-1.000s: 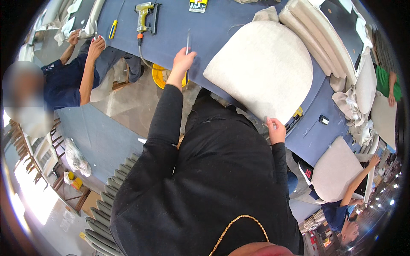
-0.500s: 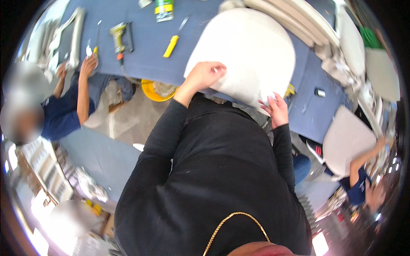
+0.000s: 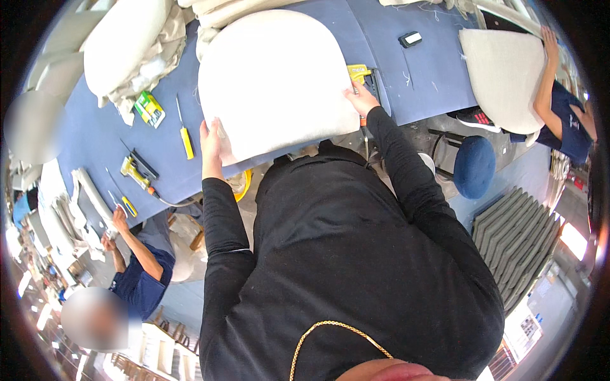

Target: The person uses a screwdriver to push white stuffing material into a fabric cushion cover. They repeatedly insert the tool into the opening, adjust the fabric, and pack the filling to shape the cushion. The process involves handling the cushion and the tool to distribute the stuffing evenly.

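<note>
Left hand (image 3: 211, 150) has shifted since half a second ago, from over the near edge of the white padded seat (image 3: 273, 76) to its left side; the right hand (image 3: 364, 100) has gone from the near right corner up to the right side, and the whole view has swung round.

Taking the seat's middle as the dial, twelve at the top of the view, one hand sits between seven and eight, the other between three and four. Each grip is closed on the seat's edge, fingertips partly hidden. The seat is over the blue bench (image 3: 438, 70), at its front edge, rounded end toward twelve; whether it is slightly lifted I cannot tell.

Around it, a yellow-handled tool (image 3: 186, 143) lies at eight, with a yellow staple gun (image 3: 136, 176) farther out; a green-and-yellow box (image 3: 150, 109) is between eight and nine. A co-worker (image 3: 143, 270) is at seven.
</note>
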Demonstrator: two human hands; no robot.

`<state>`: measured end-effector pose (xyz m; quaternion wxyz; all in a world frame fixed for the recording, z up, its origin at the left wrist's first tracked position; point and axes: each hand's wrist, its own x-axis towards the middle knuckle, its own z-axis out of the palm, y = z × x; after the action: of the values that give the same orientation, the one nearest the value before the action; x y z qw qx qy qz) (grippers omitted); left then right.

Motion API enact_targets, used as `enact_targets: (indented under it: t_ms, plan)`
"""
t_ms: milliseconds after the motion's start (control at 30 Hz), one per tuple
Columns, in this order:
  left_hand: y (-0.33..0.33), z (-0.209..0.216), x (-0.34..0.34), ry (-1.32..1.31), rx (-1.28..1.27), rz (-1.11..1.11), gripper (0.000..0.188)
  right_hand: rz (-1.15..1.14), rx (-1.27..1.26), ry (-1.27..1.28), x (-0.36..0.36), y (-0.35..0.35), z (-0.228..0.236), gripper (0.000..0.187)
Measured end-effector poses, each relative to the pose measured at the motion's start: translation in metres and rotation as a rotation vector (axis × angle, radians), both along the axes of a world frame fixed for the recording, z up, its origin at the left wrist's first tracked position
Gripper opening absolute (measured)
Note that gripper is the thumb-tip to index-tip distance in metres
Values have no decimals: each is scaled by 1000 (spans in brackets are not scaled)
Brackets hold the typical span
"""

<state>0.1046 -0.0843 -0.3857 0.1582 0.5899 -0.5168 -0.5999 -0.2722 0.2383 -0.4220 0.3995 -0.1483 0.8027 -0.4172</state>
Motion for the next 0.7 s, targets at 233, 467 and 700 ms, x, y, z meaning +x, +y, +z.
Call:
enact_targets:
  t_ms: [233,467,700]
  plan:
    - [-5,67,4,147,50,-151,65,170,-316,354,-4,-18,208,57]
    - [26,90,15,129,245,-421,58,182,-735,838,25,-83,368,28]
    - [79,289,-69,603,-450,-788,77,169,-847,733,25,-94,360,36]
